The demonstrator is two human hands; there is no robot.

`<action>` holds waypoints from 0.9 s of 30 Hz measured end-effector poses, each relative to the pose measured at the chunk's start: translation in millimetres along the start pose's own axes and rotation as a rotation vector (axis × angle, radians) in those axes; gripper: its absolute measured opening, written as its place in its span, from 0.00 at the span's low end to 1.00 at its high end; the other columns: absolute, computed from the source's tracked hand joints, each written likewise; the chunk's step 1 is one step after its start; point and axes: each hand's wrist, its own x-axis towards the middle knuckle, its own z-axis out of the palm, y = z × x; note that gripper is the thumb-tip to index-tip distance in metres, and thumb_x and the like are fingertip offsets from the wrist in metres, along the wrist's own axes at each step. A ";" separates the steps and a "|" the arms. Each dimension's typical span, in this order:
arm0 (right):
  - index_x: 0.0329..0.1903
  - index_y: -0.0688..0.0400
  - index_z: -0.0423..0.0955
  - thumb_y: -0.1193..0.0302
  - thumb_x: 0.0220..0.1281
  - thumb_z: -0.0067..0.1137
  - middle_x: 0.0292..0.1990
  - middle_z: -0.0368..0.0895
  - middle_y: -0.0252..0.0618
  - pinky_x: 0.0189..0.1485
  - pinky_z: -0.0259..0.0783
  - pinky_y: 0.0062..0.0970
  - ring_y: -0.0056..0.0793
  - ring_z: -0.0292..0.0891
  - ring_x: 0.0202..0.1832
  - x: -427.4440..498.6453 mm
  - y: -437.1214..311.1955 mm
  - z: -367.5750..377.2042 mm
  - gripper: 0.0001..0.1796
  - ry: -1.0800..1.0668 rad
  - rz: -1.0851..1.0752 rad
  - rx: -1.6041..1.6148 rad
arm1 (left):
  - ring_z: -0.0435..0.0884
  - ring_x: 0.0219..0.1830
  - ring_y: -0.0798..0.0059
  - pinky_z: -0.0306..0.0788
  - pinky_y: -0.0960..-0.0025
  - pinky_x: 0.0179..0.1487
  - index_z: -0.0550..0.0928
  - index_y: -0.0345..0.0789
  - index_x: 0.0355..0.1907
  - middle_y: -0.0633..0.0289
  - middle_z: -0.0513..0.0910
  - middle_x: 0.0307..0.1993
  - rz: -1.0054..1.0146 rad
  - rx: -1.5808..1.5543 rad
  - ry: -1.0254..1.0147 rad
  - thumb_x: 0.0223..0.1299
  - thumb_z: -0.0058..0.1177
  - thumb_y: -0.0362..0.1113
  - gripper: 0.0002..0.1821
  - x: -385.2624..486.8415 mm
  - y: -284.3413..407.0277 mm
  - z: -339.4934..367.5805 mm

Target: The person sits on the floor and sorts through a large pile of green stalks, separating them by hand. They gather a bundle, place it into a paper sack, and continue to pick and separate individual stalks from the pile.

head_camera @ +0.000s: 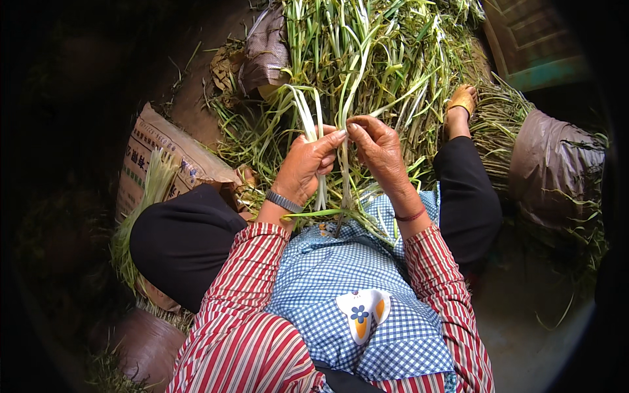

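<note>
My left hand [307, 162] is closed around several pale, peeled plant stalks [304, 110], which droop at the top and stick out below the fist. Between my two hands stands an upright leafy stalk [345, 167], with a browner lower end above the checked apron. My left thumb and forefinger pinch this stalk. My right hand [378, 145] has its thumb and forefinger together at the same stalk, close to my left thumb tip. Loose green leaves [319, 213] lie across the apron [344, 275] under the hands.
A large heap of long green stalks [378, 59] spreads ahead. A printed paper sack [167, 152] and a pale bundle of stalks [152, 182] stand beside my left knee. Plastic-wrapped bundles [550, 167] lie at the right, and a sandalled foot [462, 100] rests by the heap.
</note>
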 end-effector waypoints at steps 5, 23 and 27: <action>0.42 0.62 0.78 0.69 0.71 0.58 0.26 0.76 0.25 0.24 0.61 0.15 0.09 0.64 0.24 -6.7 -1.6 -8.9 0.08 -0.032 -0.082 -0.207 | 0.65 0.19 0.93 0.58 0.87 0.20 0.79 0.34 0.45 0.71 0.80 0.30 0.015 0.005 0.065 0.68 0.57 0.32 0.07 -0.1 2.2 5.6; 0.43 0.61 0.79 0.65 0.67 0.58 0.32 0.82 0.51 0.37 0.76 0.38 0.44 0.82 0.33 -54.3 -14.6 -22.4 0.12 -0.208 -0.099 -0.642 | 0.64 0.18 0.93 0.58 0.87 0.20 0.79 0.33 0.45 0.64 0.84 0.34 0.058 0.084 0.044 0.69 0.57 0.34 0.08 -2.2 2.7 2.8; 0.45 0.66 0.79 0.65 0.68 0.60 0.34 0.84 0.42 0.37 0.75 0.26 0.26 0.80 0.34 -12.7 -19.7 -11.4 0.15 0.022 -0.085 -0.259 | 0.66 0.17 0.94 0.57 0.86 0.19 0.80 0.34 0.42 0.67 0.83 0.30 0.050 0.084 0.009 0.66 0.59 0.33 0.06 -0.1 -1.2 7.1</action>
